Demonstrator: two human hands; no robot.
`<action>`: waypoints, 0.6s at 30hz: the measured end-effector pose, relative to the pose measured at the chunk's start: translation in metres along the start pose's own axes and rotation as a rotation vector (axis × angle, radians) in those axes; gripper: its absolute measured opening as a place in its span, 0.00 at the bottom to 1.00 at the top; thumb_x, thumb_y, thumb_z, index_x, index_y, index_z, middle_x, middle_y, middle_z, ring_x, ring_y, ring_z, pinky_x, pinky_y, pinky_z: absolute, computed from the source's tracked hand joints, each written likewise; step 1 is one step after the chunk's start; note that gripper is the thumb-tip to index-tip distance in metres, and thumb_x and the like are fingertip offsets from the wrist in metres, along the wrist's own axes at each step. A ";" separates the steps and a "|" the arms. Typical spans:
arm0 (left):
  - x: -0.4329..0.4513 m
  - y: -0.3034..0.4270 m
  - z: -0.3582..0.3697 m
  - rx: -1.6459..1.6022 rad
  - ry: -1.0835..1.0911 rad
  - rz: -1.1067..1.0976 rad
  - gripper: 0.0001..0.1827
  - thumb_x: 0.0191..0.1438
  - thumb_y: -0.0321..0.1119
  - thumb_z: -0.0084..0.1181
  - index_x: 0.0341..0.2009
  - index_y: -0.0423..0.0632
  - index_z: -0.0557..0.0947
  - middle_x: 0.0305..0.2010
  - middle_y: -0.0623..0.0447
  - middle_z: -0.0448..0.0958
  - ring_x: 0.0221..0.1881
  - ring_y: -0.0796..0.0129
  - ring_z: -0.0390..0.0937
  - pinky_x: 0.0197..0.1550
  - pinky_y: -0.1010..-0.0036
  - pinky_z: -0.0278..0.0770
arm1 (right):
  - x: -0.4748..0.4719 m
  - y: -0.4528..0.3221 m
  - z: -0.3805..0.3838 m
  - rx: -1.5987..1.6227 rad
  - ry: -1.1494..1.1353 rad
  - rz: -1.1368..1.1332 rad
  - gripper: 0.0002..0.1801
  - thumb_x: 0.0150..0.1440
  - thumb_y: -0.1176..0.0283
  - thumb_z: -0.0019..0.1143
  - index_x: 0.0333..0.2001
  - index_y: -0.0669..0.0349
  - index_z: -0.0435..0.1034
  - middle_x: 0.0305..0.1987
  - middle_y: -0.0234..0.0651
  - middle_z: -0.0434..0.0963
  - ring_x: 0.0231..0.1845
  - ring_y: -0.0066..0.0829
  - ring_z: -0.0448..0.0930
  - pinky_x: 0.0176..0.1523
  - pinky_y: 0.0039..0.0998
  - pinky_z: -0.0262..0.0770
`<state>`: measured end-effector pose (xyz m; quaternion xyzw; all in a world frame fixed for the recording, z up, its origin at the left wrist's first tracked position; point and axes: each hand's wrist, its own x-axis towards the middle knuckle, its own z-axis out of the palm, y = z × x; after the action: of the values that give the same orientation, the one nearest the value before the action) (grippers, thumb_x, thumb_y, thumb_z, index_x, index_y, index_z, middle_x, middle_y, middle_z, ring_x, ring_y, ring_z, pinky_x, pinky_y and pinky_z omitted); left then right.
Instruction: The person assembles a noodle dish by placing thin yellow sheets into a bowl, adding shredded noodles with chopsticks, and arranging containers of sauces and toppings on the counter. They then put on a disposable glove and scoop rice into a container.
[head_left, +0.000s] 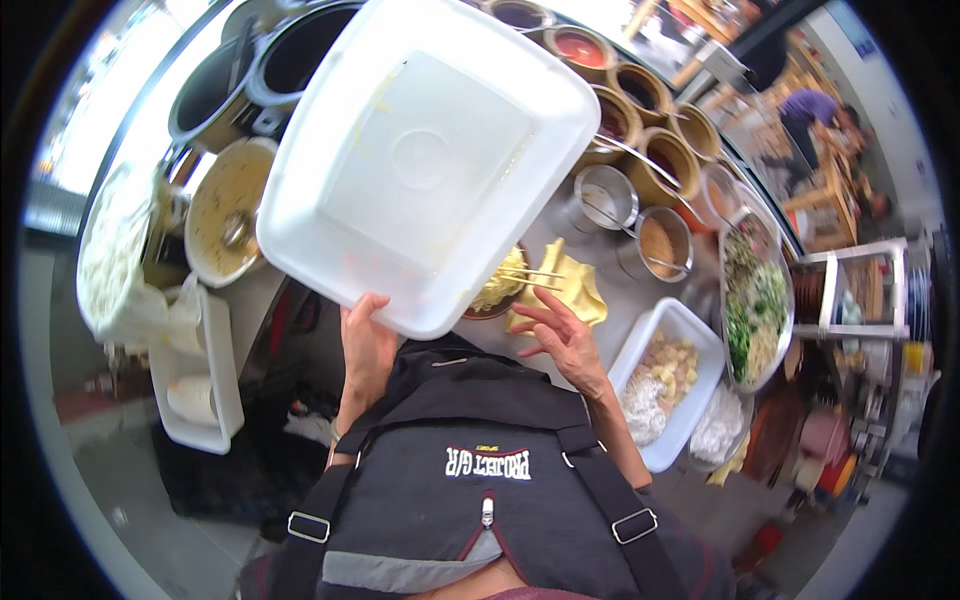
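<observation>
A large white translucent plastic tub (427, 165) is raised over the counter, with a few yellowish smears on it. My left hand (369, 341) grips its near-left edge. My right hand (559, 330) hovers with fingers spread and nothing in it, close to a folded yellow cloth (574, 281). Partly hidden beneath the tub is a brown bowl (481, 311) of yellow noodle-like strands (501, 287). A pair of chopsticks (540, 276) lies across the bowl, its ends reaching over the cloth.
Sauce pots (581, 49) with ladles line the back right. Steel cups (664, 244), a chopped-greens tray (757, 300) and a pale blue tub (667, 382) of cubed food sit right. Deep pots (210, 90), a broth pot (225, 210) and a white bin (199, 382) occupy the left.
</observation>
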<state>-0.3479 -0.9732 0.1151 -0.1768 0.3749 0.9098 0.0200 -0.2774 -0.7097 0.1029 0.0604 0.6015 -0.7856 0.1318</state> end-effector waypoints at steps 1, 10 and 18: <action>-0.006 -0.004 0.009 0.014 -0.049 -0.023 0.34 0.45 0.19 0.43 0.62 0.38 0.60 0.60 0.43 0.64 0.62 0.53 0.63 0.64 0.59 0.60 | -0.001 -0.008 0.006 0.038 -0.016 -0.039 0.35 0.62 0.73 0.48 0.69 0.61 0.44 0.60 0.46 0.68 0.52 0.33 0.76 0.45 0.30 0.80; -0.039 -0.051 0.110 0.334 -0.495 -0.123 0.39 0.46 0.24 0.45 0.66 0.41 0.55 0.64 0.44 0.62 0.63 0.51 0.63 0.63 0.57 0.61 | -0.072 -0.049 -0.010 0.208 0.250 -0.398 0.37 0.62 0.74 0.43 0.69 0.60 0.36 0.63 0.45 0.64 0.55 0.36 0.74 0.46 0.33 0.81; -0.076 -0.148 0.157 0.753 -0.976 -0.305 0.39 0.50 0.19 0.49 0.66 0.40 0.52 0.62 0.46 0.62 0.55 0.65 0.68 0.53 0.71 0.70 | -0.178 -0.013 -0.055 0.280 0.946 -0.479 0.31 0.60 0.74 0.41 0.65 0.58 0.43 0.48 0.45 0.74 0.33 0.32 0.81 0.28 0.34 0.84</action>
<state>-0.2996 -0.7514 0.1442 0.2261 0.5874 0.6786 0.3788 -0.1139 -0.6302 0.1452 0.2853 0.4818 -0.7534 -0.3447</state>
